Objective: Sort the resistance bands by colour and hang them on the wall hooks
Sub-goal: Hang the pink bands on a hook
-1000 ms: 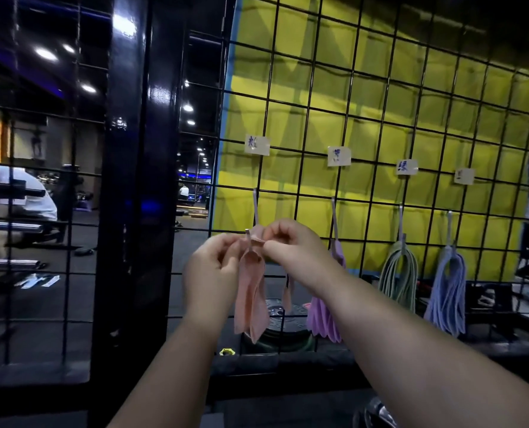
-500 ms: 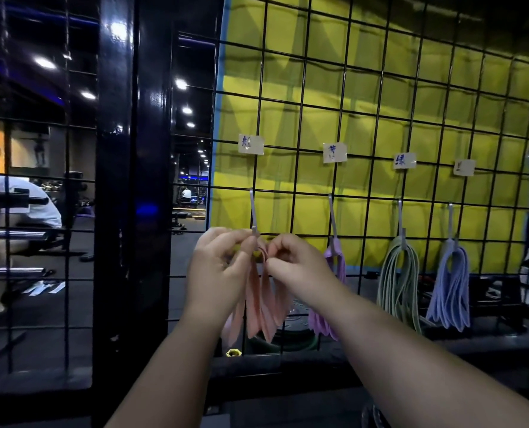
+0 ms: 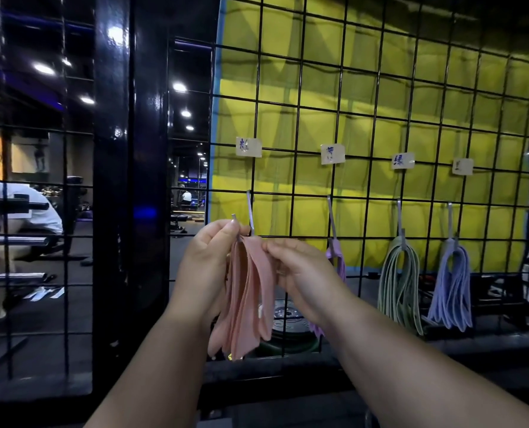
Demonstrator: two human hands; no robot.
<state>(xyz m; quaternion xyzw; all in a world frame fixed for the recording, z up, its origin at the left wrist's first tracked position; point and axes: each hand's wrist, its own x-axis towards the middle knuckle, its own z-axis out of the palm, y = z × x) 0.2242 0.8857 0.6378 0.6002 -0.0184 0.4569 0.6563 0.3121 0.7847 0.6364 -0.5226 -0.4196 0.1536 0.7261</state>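
Note:
A bundle of pink resistance bands [image 3: 247, 298] hangs from the leftmost metal hook [image 3: 250, 216] on the black wire grid. My left hand [image 3: 209, 261] pinches the top of the bands at the hook's tip. My right hand [image 3: 300, 273] grips the bundle's right side just below the hook. Purple bands [image 3: 337, 257] hang on the second hook, mostly hidden behind my right hand. Green bands [image 3: 399, 285] hang on the third hook and lilac-blue bands [image 3: 451, 288] on the fourth.
Small paper labels [image 3: 248, 147] are stuck to the grid above each hook. A thick black post [image 3: 130, 180] stands to the left. A weight plate [image 3: 288, 319] lies behind the grid, low down. A person in white [image 3: 25, 208] sits far left.
The pink bands have spread from a narrow folded strip into a wider hanging bundle at the hook. Both hands have stayed at the top of the bands, and the view has shifted slightly.

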